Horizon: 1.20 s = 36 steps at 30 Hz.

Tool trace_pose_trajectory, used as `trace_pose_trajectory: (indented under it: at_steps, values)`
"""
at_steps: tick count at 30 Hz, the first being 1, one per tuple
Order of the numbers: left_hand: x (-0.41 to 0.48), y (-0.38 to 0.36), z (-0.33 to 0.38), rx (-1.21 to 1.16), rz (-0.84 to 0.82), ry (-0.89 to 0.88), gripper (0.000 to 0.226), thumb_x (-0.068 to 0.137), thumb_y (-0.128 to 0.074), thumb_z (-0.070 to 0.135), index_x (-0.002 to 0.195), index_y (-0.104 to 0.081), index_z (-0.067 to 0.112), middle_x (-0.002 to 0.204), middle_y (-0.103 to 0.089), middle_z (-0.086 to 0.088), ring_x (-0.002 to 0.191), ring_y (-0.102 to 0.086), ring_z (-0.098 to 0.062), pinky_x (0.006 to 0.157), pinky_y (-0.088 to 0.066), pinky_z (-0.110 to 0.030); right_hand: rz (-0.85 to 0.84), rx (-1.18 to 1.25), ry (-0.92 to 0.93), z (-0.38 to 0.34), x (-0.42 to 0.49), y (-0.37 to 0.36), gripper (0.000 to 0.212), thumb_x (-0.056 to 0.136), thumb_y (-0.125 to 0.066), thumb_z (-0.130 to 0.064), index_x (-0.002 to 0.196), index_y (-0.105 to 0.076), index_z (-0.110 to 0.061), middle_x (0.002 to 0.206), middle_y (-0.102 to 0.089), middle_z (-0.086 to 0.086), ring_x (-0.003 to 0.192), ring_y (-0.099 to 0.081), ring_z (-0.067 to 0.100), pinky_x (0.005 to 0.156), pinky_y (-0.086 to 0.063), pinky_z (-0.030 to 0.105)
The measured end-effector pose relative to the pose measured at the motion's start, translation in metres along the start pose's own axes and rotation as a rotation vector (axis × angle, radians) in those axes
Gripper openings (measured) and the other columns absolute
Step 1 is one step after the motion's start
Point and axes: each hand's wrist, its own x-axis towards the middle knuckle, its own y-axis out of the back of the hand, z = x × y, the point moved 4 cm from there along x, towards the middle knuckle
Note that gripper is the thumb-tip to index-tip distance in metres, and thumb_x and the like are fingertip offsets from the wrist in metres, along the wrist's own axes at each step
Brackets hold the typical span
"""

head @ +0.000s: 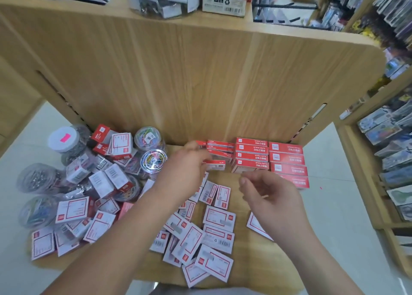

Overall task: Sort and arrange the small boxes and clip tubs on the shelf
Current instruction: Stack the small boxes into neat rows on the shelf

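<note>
Gripping one small red-and-white cardboard box (215,164) by its near end, the left hand (185,167) is holding it against the short stack of matching red boxes (219,148) at 12 o'clock, hard up to the wooden back panel (200,83). The right hand (269,196) is hovering at 2 o'clock with its fingers loosely curled and nothing in it, just in front of the tidy rows of red boxes (286,158), which are running out to the right edge of the light wooden shelf (252,265).

Loose white boxes with red frames (214,234) are lying scattered flat from the centre down to 6 o'clock, the nearest ones poking over the shelf's front edge. Clear plastic clip tubs (40,179) and more boxes are lying heaped together from 8 to 10 o'clock, two of the tubs (151,138) standing close to the back panel. Bare wood is showing at 5 o'clock, under the right forearm, and in a narrow strip between the loose boxes and the red rows.
</note>
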Motion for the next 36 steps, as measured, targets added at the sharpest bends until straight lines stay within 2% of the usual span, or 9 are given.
trace_pose_trajectory:
  at_steps: [6,8,11,16,21,24,27,30,36]
  values:
    - [0.016,-0.020,-0.003,-0.018,0.125,0.048,0.024,0.085,-0.075,0.019,0.098,-0.055,0.019,0.100,-0.057,-0.002,0.082,-0.064,-0.032,0.069,-0.053,-0.046,0.051,0.011,-0.105,0.039,-0.033,0.020,0.016,0.092,-0.072,-0.018,0.078,-0.074,-0.027,0.069,-0.072,-0.005,0.065,-0.068,0.017,0.062,-0.055,0.032]
    - [0.017,-0.020,-0.003,-0.018,0.151,0.049,0.026,0.085,-0.076,0.024,0.098,-0.053,0.020,0.091,-0.064,-0.003,0.082,-0.065,-0.032,0.068,-0.053,-0.046,0.101,-0.080,-0.103,0.054,-0.044,0.024,0.015,0.091,-0.073,-0.018,0.080,-0.073,-0.029,0.072,-0.071,-0.010,0.066,-0.066,0.011,0.061,-0.052,0.026]
    - [0.020,-0.023,0.002,0.081,0.150,-0.001,0.024,0.090,-0.071,0.028,0.104,-0.053,0.020,0.086,-0.072,-0.005,0.083,-0.069,-0.036,0.063,-0.053,-0.044,0.147,-0.349,-0.012,0.070,-0.057,0.026,0.013,0.087,-0.076,-0.026,0.099,-0.073,-0.032,0.086,-0.061,-0.015,0.077,-0.063,0.008,0.066,-0.051,0.026]
    - [0.015,-0.023,0.006,0.184,0.136,0.003,0.025,0.091,-0.069,0.031,0.107,-0.052,0.021,0.088,-0.073,-0.008,0.080,-0.069,-0.040,0.060,-0.052,-0.043,0.005,-0.462,-0.016,0.092,-0.068,0.011,0.053,0.083,-0.079,-0.025,0.133,-0.063,-0.023,0.112,-0.040,-0.015,0.103,-0.059,0.010,0.080,-0.044,0.021]
    - [-0.019,0.008,0.013,-0.098,0.251,-0.097,0.016,0.091,-0.066,0.011,0.105,-0.062,0.016,0.101,-0.063,0.000,0.089,-0.063,-0.026,0.071,-0.051,-0.040,0.003,-0.489,-0.023,0.092,-0.061,0.011,0.031,0.085,-0.078,-0.023,0.113,-0.066,-0.030,0.104,-0.043,-0.015,0.083,-0.058,0.009,0.064,-0.048,0.028]
    - [-0.066,0.000,0.020,-0.102,0.084,-0.180,0.014,0.090,-0.071,0.016,0.102,-0.066,0.021,0.096,-0.064,0.007,0.085,-0.061,-0.016,0.070,-0.051,-0.036,-0.032,-0.502,-0.080,0.088,-0.057,0.010,0.028,0.085,-0.076,-0.031,0.099,-0.053,-0.039,0.100,-0.053,-0.022,0.084,-0.056,0.001,0.064,-0.048,0.031]
    - [-0.094,-0.030,0.021,0.061,-0.118,-0.238,0.023,0.087,-0.070,0.036,0.106,-0.070,0.023,0.100,-0.064,0.009,0.094,-0.056,-0.018,0.078,-0.050,-0.036,-0.043,-0.180,-0.208,0.079,-0.052,0.008,0.025,0.085,-0.078,-0.018,0.095,-0.060,-0.031,0.087,-0.070,-0.020,0.070,-0.062,0.002,0.061,-0.047,0.024]
    - [-0.090,-0.042,0.022,0.120,-0.208,-0.205,0.035,0.090,-0.066,0.042,0.121,-0.067,0.025,0.113,-0.056,0.006,0.107,-0.051,-0.022,0.092,-0.044,-0.042,-0.057,0.273,-0.362,0.065,-0.049,0.011,0.019,0.089,-0.074,-0.003,0.102,-0.070,-0.016,0.085,-0.076,0.003,0.060,-0.061,0.015,0.054,-0.049,0.028]
    - [-0.089,-0.042,0.030,0.244,-0.197,-0.152,0.042,0.092,-0.064,0.048,0.130,-0.061,0.029,0.124,-0.052,0.008,0.118,-0.045,-0.023,0.094,-0.036,-0.040,-0.087,0.341,-0.298,0.050,-0.047,0.028,0.027,0.097,-0.059,0.006,0.112,-0.072,-0.012,0.095,-0.077,0.009,0.060,-0.059,0.023,0.060,-0.052,0.035]
